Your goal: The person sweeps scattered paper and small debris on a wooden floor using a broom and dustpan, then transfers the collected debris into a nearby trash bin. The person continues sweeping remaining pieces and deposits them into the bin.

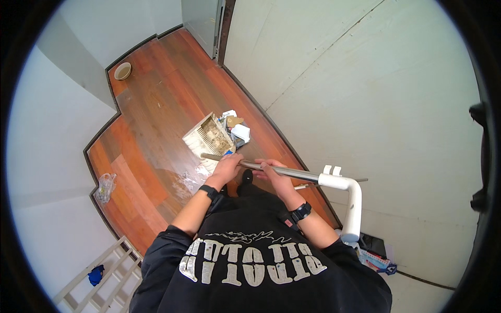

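Note:
A dirty white plastic dustpan (191, 137) with a comb of teeth rests on the floor ahead of me, its stained inside facing up. Its long metal handle (293, 173) runs back to a bent white plastic grip (353, 199) at my right. My left hand (226, 169) is closed around the lower part of that tube. Higher up, my right hand (276, 180) holds it loosely, thumb over the tube and fingers partly stretched behind it. A heap of rubbish (238, 129), with white and brown cardboard pieces and plastic, lies against the dustpan's open edge.
A bowl (123, 71) stands by the far-left wall, and a clear plastic bag (105, 187) lies by the left skirting. A white rack (113, 270) holds a blue cloth (96, 275). Behind my right wrist is a thin rod (307, 186). A pale wall (352, 98) rises close on the right.

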The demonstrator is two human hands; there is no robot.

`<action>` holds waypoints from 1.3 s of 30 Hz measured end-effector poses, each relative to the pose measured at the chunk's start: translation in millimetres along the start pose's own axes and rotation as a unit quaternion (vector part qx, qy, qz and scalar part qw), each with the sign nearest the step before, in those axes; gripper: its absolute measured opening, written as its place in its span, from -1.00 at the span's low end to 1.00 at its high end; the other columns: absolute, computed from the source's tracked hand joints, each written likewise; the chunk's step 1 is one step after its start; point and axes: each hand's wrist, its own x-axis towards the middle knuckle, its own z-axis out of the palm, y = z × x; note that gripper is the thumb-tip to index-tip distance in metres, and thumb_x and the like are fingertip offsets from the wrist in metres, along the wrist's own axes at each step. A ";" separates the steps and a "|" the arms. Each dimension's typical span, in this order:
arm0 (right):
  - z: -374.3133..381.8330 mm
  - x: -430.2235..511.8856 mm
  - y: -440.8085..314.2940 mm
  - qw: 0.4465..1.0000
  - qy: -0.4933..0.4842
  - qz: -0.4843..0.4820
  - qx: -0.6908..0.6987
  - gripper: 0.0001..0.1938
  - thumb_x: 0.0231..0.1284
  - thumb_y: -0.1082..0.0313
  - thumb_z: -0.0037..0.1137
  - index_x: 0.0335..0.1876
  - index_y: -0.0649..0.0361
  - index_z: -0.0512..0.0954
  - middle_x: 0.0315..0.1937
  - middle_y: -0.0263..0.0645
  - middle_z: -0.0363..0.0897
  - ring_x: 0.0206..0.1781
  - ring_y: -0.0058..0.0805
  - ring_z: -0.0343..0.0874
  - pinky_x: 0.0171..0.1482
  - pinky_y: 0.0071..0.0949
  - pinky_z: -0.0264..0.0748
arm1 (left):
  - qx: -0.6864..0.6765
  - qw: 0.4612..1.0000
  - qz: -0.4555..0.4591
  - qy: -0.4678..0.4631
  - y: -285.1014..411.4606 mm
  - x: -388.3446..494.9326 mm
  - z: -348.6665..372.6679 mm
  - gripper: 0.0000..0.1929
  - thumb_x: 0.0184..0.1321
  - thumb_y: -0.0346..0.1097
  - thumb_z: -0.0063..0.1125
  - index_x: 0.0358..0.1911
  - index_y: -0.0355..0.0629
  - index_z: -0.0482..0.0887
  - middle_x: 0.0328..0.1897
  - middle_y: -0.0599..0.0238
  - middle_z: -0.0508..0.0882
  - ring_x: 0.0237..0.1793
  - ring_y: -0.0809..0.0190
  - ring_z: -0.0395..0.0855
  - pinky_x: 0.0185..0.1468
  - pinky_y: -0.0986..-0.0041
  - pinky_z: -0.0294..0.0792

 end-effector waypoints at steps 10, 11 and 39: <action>66.7 45.1 37.9 0.935 -0.250 -0.103 -0.229 -0.78 0.34 0.20 0.20 -0.22 0.21 0.55 -0.26 -0.36 0.61 -0.19 -0.66 0.50 -0.07 -0.57 0.48 | -0.374 0.894 -0.189 0.158 76.4 -106.3 -146.1 -0.51 0.47 0.12 -0.19 0.09 -0.19 0.51 -0.01 0.25 0.62 0.01 0.30 0.59 0.03 0.45 0.42; 87.5 57.8 47.0 0.910 -0.270 -0.159 -0.272 -0.80 0.34 0.22 0.21 -0.18 0.19 0.53 -0.34 -0.37 0.54 -0.27 -0.67 0.45 -0.16 -0.56 0.47 | -0.451 0.870 -0.141 0.141 94.9 -119.4 -168.3 -0.33 0.43 0.30 -0.32 0.12 -0.23 0.47 0.02 0.20 0.61 -0.01 0.29 0.60 -0.03 0.46 0.41; -225.0 80.9 240.0 0.916 0.221 0.234 0.242 -0.66 0.44 0.09 -0.26 -0.10 0.16 0.51 -0.26 -0.20 0.67 -0.14 -0.36 0.66 -0.16 -0.34 0.56 | -0.229 0.907 -0.341 0.096 -49.9 -303.9 -82.9 -0.36 0.18 -0.54 0.04 0.39 -0.17 0.23 -0.11 0.27 0.52 -0.33 0.39 0.46 -0.33 0.55 0.38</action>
